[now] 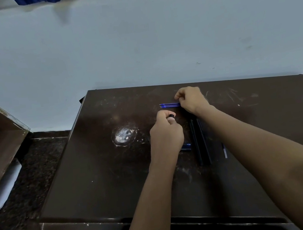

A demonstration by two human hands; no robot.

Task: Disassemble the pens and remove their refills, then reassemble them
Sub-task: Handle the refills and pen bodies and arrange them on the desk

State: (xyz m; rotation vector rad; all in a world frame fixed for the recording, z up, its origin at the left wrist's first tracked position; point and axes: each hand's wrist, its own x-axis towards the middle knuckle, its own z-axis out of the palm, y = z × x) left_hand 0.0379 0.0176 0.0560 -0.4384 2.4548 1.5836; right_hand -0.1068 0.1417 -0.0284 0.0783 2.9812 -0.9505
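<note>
Pinching a black pen piece mid-frame, the left hand readies it; the right hand curls at the grouped blue refills, grip unclear.

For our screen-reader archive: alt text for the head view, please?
A person's left hand grips a black pen part while the right hand curls over the ends of blue refills lying on a dark table. Two black barrels lie nearby.

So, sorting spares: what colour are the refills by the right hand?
Blue; the refills show best in the head view.
</note>
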